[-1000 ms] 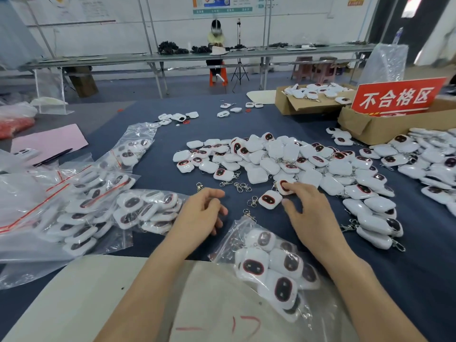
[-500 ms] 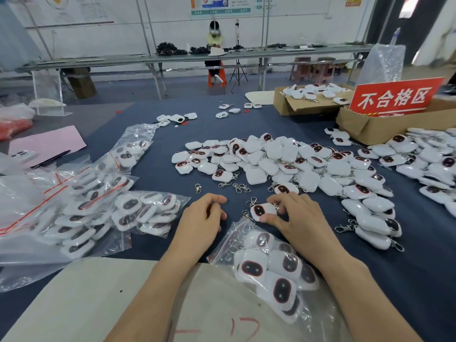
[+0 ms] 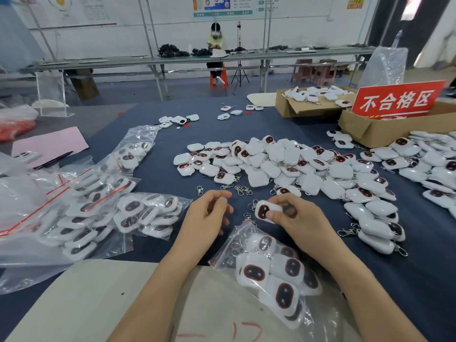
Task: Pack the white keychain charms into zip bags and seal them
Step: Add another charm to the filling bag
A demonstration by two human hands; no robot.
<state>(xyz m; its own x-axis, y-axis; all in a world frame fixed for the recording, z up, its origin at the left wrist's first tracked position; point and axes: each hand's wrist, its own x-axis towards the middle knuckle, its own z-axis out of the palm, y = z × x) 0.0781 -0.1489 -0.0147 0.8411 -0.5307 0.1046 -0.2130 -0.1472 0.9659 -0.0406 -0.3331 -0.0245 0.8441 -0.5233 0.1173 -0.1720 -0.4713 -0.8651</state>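
My right hand [image 3: 298, 218] pinches a white keychain charm [image 3: 265, 210] with a dark red-rimmed face, held just above the mouth of a clear zip bag [image 3: 232, 245]. That bag lies open toward me and holds several charms [image 3: 276, 270]. My left hand [image 3: 207, 215] hovers beside it with loosely curled fingers and holds nothing. A big pile of loose white charms [image 3: 283, 166] spreads over the blue table beyond my hands.
Filled zip bags [image 3: 145, 213] with red seals lie at the left. Loose metal clasps [image 3: 240, 190] sit in front of the pile. Cardboard boxes [image 3: 385, 129] with a red sign stand at the back right. A beige board [image 3: 81, 299] covers the near edge.
My right hand took a charm from the pile's near edge and drew it back toward the open bag. The left hand stayed almost still.
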